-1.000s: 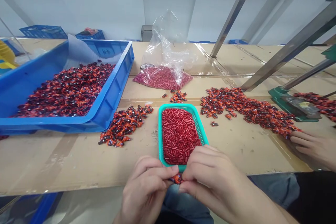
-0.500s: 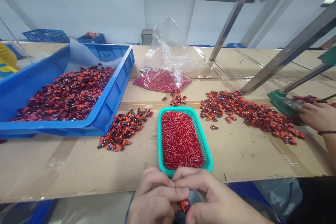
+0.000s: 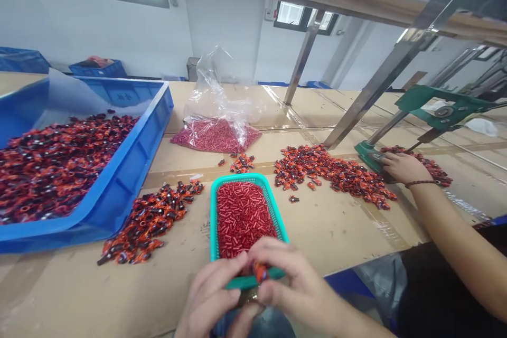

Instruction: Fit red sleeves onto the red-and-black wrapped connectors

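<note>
Pinching an orange piece (image 3: 260,272), the left hand (image 3: 208,293) and right hand (image 3: 293,280) meet over a teal tray's (image 3: 214,222) near rim. A co-worker's hand (image 3: 404,167) sits by a green press (image 3: 366,151) at right.

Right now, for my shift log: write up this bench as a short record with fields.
Left hand: pinches a small orange-and-dark part, together with the right hand
Right hand: on that part, over the tray's near rim
Nearest: teal mesh tray of red tubes
Also on bench: blue crate heaped with similar parts; plastic bag of red tubes
Co-worker: a hand at a green hand press
</note>
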Motion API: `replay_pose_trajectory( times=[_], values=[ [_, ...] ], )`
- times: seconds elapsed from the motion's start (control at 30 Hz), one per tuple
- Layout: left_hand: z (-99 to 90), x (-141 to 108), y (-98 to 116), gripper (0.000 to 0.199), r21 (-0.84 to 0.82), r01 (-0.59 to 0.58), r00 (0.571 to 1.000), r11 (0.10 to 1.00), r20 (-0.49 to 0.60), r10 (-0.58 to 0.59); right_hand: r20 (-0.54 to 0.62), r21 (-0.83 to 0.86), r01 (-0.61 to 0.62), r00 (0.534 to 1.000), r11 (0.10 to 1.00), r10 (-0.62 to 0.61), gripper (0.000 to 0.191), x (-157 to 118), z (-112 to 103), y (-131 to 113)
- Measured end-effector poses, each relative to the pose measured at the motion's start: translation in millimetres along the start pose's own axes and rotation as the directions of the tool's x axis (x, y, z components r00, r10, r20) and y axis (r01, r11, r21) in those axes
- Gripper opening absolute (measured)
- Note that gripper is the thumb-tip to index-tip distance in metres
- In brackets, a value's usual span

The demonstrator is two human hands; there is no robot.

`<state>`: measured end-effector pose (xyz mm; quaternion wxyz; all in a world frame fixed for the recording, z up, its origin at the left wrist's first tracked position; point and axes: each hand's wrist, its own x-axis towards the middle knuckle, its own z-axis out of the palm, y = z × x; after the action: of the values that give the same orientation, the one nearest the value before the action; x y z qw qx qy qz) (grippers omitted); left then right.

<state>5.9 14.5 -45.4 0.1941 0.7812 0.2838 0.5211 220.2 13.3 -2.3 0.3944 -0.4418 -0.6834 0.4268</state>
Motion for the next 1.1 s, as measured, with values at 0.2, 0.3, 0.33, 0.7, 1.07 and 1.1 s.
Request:
replay_pose_trajectory(
  times=[0.2,0.3,0.33,0.7,1.07,1.1],
  values=[
    [-24.4,-1.9,-31.0,0.017,0.371,0.11,0.994,0.922,-0.049,-0.099,-0.44,-0.55,-0.206,0.895,0.809,-0.071,0.056,14.6,-76.5,75.3],
    [-49.2,0.6,-58.4,0.014,0.54,0.156,0.985,0.827,-0.02,-0.172,-0.525,-0.646,-0.283,0.839,0.709,-0.144,0.066,17.6,-104.4,108.8],
    [-55.4,2.6,-67.3,0.016,0.573,0.171,0.98,0.801,-0.012,-0.201,-0.533,-0.672,-0.289,0.828,0.682,-0.175,0.068,17.3,-108.3,113.6],
    [-65.0,40.4,-108.1,0.02,0.561,0.215,0.941,0.799,0.1,-0.324,0.091,-0.808,0.25,0.948,0.534,-0.305,0.025,35.8,-16.0,69.6],
    [-65.6,26.8,-88.0,0.027,0.085,0.548,0.832,0.832,-0.162,-0.531,0.097,-0.793,0.23,0.962,0.564,-0.256,0.015,49.0,-8.9,56.9],
    [-64.0,27.3,-85.7,0.029,0.016,0.571,0.811,0.821,-0.17,-0.56,0.077,-0.776,0.223,0.962,0.59,-0.263,0.014,48.8,-9.4,55.0]
  ],
)
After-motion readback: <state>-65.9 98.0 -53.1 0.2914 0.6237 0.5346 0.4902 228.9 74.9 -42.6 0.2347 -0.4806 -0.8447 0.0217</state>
